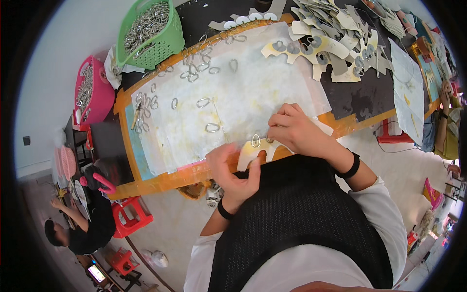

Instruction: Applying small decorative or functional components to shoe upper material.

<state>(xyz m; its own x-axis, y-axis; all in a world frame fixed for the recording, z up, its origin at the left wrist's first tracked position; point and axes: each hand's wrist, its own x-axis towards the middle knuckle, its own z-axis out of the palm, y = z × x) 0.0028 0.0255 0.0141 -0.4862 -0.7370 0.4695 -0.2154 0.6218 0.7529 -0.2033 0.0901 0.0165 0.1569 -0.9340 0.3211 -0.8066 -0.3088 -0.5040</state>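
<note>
A cream, scalloped flat piece (248, 156) lies at the table's near edge, in front of my body. One oval metal ring (256, 140) sits at a tab of it, and another shows partly under my right fingertips. My right hand (296, 130) is closed, its bent fingers pinching the piece at that second ring; its thumb is mostly hidden. Beside the piece's left end, my left hand (232, 174) has thumb and fingers apart, the fingers blurred and the thumb tip close to the piece. Loose oval rings (212, 127) lie on the white sheet (185, 141) beyond.
A green basket (177, 36) and a pink basket (103, 100) of metal rings stand at the left. Cut pieces with grey discs (335, 46) pile up at the far right. A red stool (130, 217) is below; another person (92, 228) sits at lower left.
</note>
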